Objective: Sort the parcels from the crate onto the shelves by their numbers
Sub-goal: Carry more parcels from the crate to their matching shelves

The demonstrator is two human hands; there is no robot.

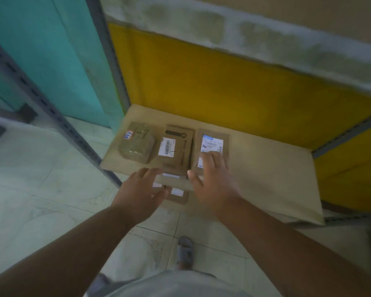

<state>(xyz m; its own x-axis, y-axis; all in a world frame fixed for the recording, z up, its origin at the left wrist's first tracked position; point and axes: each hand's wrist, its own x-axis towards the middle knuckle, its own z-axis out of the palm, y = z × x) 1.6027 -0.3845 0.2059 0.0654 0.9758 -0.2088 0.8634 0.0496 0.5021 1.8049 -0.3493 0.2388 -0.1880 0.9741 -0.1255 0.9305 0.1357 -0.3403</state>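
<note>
Three parcels in row on shelf board (266,168): taped parcel (136,146), middle parcel (176,148), right parcel (213,144). My right hand (212,181) spread flat on right parcel; left hand (142,187) grips flat parcels (176,187) below shelf edge.

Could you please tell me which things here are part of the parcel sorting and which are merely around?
Job: taped parcel, middle parcel, right parcel, held parcels, shelf board, left hand, right hand.
Around: yellow panel, sandal.
</note>
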